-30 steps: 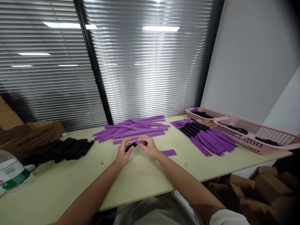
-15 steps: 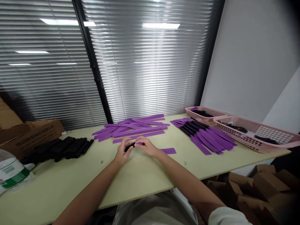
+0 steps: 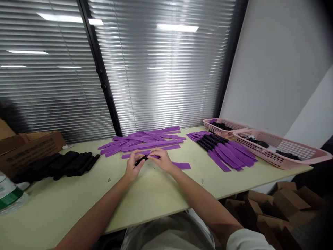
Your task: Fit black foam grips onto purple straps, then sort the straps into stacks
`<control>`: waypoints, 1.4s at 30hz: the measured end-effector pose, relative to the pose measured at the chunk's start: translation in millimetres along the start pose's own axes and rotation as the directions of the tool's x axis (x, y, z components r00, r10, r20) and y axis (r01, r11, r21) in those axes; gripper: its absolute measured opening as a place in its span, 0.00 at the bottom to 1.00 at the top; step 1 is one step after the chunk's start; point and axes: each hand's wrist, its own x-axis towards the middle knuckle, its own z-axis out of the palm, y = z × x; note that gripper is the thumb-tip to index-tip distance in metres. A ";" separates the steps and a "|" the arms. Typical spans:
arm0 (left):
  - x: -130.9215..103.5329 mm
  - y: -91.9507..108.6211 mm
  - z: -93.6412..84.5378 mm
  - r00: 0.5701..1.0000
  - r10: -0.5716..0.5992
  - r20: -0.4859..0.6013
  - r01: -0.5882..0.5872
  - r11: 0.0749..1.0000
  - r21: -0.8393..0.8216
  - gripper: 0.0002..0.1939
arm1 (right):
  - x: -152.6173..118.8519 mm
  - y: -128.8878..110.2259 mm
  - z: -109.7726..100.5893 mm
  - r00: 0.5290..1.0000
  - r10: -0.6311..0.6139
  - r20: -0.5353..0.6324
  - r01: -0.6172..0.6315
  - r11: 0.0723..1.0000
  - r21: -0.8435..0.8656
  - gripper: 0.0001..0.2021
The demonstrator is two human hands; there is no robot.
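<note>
My left hand [image 3: 132, 168] is closed around a short black tube-like grip [image 3: 141, 160] above the table. My right hand [image 3: 163, 160] pinches a purple strip [image 3: 182, 166] at the grip's near end. The strip's rest runs out under the right wrist and lies flat on the table. Fingers partly cover where strip and grip meet, so how far one is inside the other cannot be made out. Just beyond both hands is a loose pile of purple strips [image 3: 145, 139]. Off to the left, several black grips [image 3: 70, 164] lie side by side.
Purple strips with ribbed black grips [image 3: 212, 141] are lined up at the right. Behind them stand two pink baskets [image 3: 281, 147] holding black items. A cardboard box [image 3: 33, 149] and a plastic bottle [image 3: 10, 194] are on the left. Open cartons [image 3: 286, 205] sit below the table's right edge.
The view has shifted slightly, so everything sits a little further left. Both hands keep their hold, and more of the black grip shows between the left fingers.
</note>
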 end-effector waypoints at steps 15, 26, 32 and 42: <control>-6.6 1.5 -5.7 0.999 0.015 0.045 -0.016 0.999 0.034 0.20 | -5.1 -5.6 9.3 0.997 -0.009 0.081 0.009 1.000 0.002 0.13; -7.4 1.0 -4.1 0.998 0.032 0.049 -0.035 0.997 0.062 0.19 | -7.8 -0.4 8.8 0.982 0.060 0.180 -0.071 0.996 0.056 0.14; 2.9 -6.4 -1.4 0.999 0.005 -0.041 -0.004 1.000 0.024 0.19 | -0.8 0.8 -4.6 0.967 0.132 0.218 -0.135 0.991 -0.002 0.18; -2.9 -5.0 -0.9 1.000 0.019 -0.006 -0.018 0.996 0.089 0.16 | 1.1 14.4 -6.4 0.991 -0.057 0.124 0.057 0.998 0.006 0.11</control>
